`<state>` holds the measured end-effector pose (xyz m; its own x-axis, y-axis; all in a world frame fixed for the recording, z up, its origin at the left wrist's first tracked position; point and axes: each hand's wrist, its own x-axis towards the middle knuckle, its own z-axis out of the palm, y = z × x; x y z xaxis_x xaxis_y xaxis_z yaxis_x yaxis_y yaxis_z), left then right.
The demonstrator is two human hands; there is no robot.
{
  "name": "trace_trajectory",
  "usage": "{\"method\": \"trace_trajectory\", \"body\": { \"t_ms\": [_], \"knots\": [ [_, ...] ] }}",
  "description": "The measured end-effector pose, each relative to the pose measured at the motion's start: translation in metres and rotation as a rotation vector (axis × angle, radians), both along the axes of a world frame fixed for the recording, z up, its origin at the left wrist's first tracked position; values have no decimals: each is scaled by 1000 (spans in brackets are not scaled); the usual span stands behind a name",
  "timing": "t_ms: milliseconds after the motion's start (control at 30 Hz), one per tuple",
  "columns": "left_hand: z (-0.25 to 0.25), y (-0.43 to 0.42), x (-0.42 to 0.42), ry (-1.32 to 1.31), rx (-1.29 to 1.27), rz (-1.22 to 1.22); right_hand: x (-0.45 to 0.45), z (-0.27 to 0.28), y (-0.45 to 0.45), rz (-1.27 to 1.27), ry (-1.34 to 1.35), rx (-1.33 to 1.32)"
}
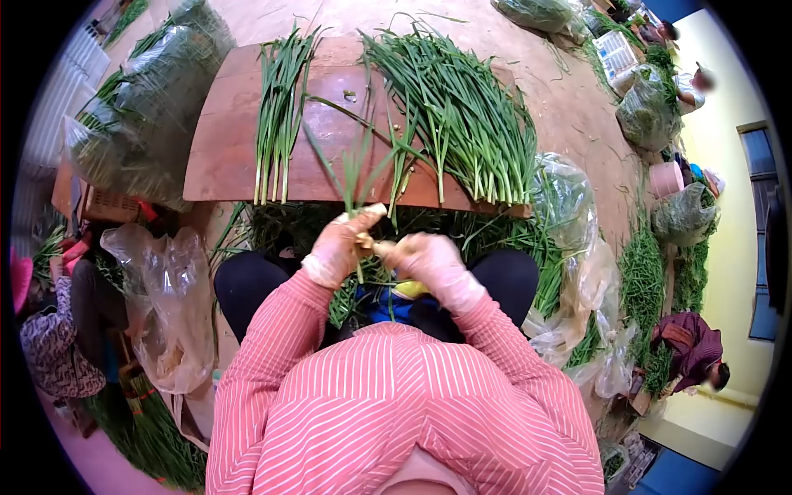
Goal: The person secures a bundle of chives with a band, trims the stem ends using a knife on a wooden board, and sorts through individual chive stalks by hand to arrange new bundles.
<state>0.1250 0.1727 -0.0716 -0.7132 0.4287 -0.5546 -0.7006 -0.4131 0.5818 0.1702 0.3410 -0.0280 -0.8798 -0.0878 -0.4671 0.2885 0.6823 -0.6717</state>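
Observation:
My left hand (337, 245), in a thin pale glove with covered fingertips, is closed around a few leafy green stalks (352, 177) resembling garlic chives. Their leaves point away from me and are blurred; the lower ends hang below my fingers. Close beside it, my right hand (433, 266) has curled, blurred fingers near the lower stalks; what they pinch is hidden. Beyond my hands is a reddish-brown wooden board (223, 148). A narrow bunch of stalks (276, 124) lies on its left, a large pile (470, 115) on its right, and several loose stalks (402, 161) between.
Clear plastic bags of greens stand at the far left (157, 99) and right (569, 206). An empty-looking plastic bag (165, 305) hangs at left. One person (62, 330) sits at left, another (689, 346) bends at right. Greens (643, 272) cover the floor along the right.

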Motion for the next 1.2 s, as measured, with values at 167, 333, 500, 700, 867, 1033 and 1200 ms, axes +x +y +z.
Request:
{"method": "trace_trajectory", "body": {
  "t_ms": [167, 333, 500, 700, 867, 1033, 1200],
  "knots": [
    [49, -18, -18, 245, 443, 113, -60, -15, 47, -240, 220, 693],
    [36, -22, -28, 237, 82, 114, -77, -47, 49, -227, 253, 582],
    [25, -20, -27, 186, -34, -49, -40, -23, 7, -251, 639, 308],
    [3, -6, -17, 17, 126, 71, 0, -30, -34, 204, 468, 308],
    [12, -11, -22, 24, -83, 173, -30, -15, -4, 4, 53, 374],
    [-1, -17, -26, 128, 54, 117, -58, -49, -4, -9, 78, 532],
    [-1, -16, -24, 165, 1, 14, -30, -30, -13, 14, 233, 322]
  ]
}}
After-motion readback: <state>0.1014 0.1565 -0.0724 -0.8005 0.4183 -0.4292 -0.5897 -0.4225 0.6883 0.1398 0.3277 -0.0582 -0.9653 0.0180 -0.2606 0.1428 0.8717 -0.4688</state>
